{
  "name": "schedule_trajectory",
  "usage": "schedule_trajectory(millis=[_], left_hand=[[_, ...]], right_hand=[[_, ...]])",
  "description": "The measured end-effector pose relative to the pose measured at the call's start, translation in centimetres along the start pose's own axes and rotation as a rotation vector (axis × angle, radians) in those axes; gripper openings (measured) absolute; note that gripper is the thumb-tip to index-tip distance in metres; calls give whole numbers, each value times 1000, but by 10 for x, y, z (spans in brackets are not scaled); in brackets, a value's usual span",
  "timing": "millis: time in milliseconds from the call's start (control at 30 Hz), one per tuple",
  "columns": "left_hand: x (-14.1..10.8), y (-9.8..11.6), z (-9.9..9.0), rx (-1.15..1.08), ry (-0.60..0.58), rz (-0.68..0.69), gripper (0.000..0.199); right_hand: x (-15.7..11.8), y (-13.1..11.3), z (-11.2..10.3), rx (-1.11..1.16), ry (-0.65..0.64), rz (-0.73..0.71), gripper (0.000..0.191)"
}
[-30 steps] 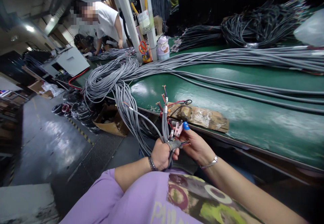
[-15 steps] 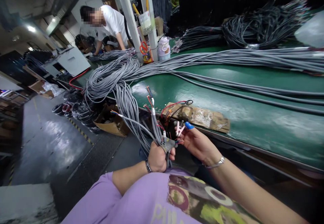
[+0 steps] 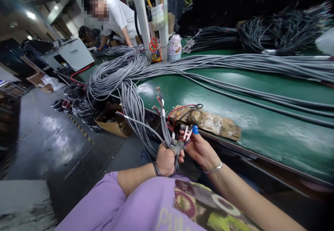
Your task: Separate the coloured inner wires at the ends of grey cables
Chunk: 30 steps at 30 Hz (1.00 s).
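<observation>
My left hand (image 3: 167, 159) is closed around a bunch of grey cables (image 3: 164, 130) in front of my body. Grey wrapping covers its thumb. White bands and bare coloured wire ends show at the cable tips. Just to the right, my right hand (image 3: 202, 151) pinches a small pale pink clip (image 3: 187, 133) between thumb and fingers; a blue cover sits on that thumb. Thin coloured wires reach from the left hand's bunch towards the right fingers. Whether those fingers also grip them is hard to see.
A worn wooden block (image 3: 216, 123) with red and black leads lies at the edge of the green bench (image 3: 261, 92). Long grey cables (image 3: 117, 71) drape over the bench's left end. A cardboard box (image 3: 112, 121) stands on the floor. A co-worker (image 3: 121, 15) leans over the far end.
My right hand has moved slightly left and closer to my left hand, with the pale pink clip still in its fingers. The view has shifted a little; my left hand keeps its hold.
</observation>
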State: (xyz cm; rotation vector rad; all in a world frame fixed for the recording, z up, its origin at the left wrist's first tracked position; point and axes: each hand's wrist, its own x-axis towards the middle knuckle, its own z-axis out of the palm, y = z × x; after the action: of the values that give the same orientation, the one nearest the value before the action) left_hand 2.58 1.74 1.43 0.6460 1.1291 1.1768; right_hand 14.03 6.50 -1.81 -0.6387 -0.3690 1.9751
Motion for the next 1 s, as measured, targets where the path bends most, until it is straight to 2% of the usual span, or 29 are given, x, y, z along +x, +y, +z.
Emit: schedule_trajectory(millis=[200, 400, 567, 633, 767, 867, 1000], left_hand=[[-2, -1, 0, 13, 18, -32, 37], [-2, -3, -2, 17, -13, -10, 37], [-5, -8, -11, 57, -36, 27, 38], [-7, -10, -15, 83, -40, 28, 39], [-9, -13, -18, 131, -59, 40, 40], [-10, -9, -20, 203, -135, 1, 41], [-11, -2, -26, 301, -285, -88, 42]], right_hand=[[0, 3, -1, 15, 23, -30, 33], [-7, 4, -1, -90, -107, -70, 44], [-30, 1, -8, -291, -196, -23, 55], [-42, 3, -7, -422, -185, -40, 48], [-59, 9, 5, -595, -50, -172, 26], [-62, 8, 15, -612, -30, -216, 23], [-59, 3, 18, -680, -86, -188, 25]])
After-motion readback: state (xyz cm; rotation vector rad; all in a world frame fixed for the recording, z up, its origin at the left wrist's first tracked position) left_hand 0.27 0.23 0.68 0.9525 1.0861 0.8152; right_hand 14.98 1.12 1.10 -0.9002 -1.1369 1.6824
